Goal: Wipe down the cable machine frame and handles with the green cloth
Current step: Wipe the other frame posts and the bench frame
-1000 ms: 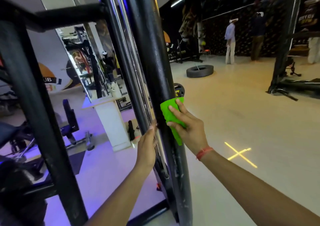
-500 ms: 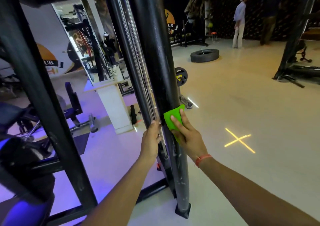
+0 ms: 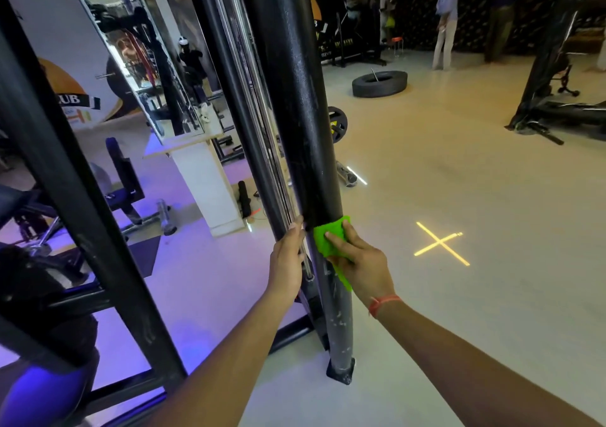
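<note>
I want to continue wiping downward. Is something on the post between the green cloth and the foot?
Nothing visible: below the green cloth under the right hand, the post runs bare to its foot.
</note>
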`<state>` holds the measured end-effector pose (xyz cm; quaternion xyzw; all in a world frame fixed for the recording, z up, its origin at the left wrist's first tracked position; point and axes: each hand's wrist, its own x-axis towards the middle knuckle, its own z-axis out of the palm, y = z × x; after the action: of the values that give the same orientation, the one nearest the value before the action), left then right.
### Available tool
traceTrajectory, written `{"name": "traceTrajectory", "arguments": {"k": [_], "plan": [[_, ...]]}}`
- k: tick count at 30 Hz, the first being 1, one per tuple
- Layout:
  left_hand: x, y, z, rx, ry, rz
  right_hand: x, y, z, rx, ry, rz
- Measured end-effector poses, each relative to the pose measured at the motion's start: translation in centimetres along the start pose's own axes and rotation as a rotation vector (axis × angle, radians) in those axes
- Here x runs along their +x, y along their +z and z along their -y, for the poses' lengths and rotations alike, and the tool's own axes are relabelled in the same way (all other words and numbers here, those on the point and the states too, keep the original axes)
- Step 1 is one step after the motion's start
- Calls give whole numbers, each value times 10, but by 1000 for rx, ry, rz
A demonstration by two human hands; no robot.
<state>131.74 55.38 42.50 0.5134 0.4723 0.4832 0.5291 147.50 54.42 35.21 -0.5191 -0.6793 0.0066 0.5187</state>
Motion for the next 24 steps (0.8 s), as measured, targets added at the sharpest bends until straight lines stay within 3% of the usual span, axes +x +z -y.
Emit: {"name": "traceTrajectory", "arguments": {"k": [3, 9, 13, 15, 19, 24], "plan": [[0, 0, 11, 35, -12, 2, 27, -3, 17, 98, 15, -104], [-1, -4, 25, 41, -44, 13, -28, 12, -10, 133, 142, 24], [0, -9, 37, 100, -14, 17, -7, 16, 11, 272, 248, -133], [1, -13, 43, 89, -3, 35, -2, 21, 12, 276, 246, -171], [0, -25, 58, 97, 37, 84, -42, 35, -10, 175, 230, -71], [5, -26, 79, 134, 250, 95, -23, 33, -22, 190, 121, -172]]}}
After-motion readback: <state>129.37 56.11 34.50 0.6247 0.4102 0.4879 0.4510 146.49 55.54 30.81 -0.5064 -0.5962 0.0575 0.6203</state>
